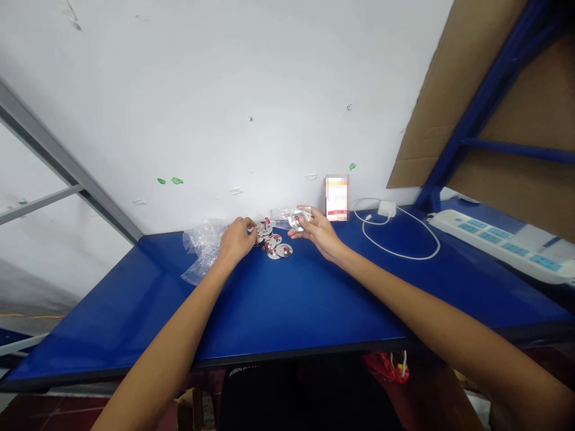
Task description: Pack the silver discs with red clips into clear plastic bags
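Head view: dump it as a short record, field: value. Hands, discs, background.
left hand: at edge of disc pile; grip unclear
right hand: holds silver disc and clear plastic bag; disc inside or not unclear
left side: crumpled clear plastic
right side: upright phone, white charger, white power strip
surface: blue tabletop

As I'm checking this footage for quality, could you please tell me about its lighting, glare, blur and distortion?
Head view: bright wall, darker below the blue tabletop, which carries a soft sheen; head view: glints on the clear plastic bags; head view: red markings on the discs hard to make out; head view: wide-angle stretching towards the edges, upright phone-like item pixelated.
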A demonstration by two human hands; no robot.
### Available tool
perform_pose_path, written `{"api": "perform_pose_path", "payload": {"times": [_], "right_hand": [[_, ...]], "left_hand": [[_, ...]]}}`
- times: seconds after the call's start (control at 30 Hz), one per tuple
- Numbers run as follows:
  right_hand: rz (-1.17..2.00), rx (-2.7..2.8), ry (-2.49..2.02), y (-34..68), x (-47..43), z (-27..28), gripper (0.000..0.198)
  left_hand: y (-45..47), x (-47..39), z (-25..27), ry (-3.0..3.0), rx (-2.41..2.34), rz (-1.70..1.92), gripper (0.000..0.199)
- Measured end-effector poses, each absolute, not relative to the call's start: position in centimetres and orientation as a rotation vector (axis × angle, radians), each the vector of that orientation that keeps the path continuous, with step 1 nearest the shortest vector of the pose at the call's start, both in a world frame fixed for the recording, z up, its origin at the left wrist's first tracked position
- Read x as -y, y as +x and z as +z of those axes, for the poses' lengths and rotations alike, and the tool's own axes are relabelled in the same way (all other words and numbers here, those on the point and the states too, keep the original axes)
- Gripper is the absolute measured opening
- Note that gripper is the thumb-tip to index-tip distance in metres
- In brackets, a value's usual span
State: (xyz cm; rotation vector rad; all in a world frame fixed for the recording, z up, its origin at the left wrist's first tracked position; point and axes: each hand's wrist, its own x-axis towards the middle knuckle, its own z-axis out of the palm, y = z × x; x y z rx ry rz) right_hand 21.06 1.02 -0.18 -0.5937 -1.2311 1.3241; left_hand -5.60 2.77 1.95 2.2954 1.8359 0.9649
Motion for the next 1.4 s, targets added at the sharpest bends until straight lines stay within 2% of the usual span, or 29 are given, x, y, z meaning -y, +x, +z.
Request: {"api": "perform_pose_path", "payload": {"times": [0.1,0.2,0.3,0.7,1.03,1.2,1.4], "right_hand": [[1.355,1.218,-0.579,20.7,-0.7,-0.1,0.052],[1.406,1.170,-0.549,20.4,-0.3,0.0,0.050],[1.437,1.135,-0.537,20.0,0.1,-0.1,0.046],[1.493,1.091,-0.653,19.7,0.6,-0.3,0.045],[1.204,1.328,-0.843,20.6,-0.2,0.2,0.045],[1.139,1.335,-0.839,20.4,0.0,0.4,0.046],[1.127,1.464,-0.764,20.8,-0.1,0.9,0.039]], "left_hand": [[-4.8,-2.3,2.8,2.039,-1.583,1.116,0.031],[-3.5,-1.6,3.2,1.578,-1.146,1.081,0.047],[-2.3,-0.7,3.0,1.344,-0.942,1.045,0.051],[-1.0,0.0,2.7,1.366,-0.985,1.359,0.036],[-0.9,0.1,2.9,1.512,-1.014,1.381,0.032],[-0.8,0.2,2.5,1.568,-0.952,1.286,0.041],[-0.7,0.2,2.1,1.724,-0.978,1.356,0.033]]}}
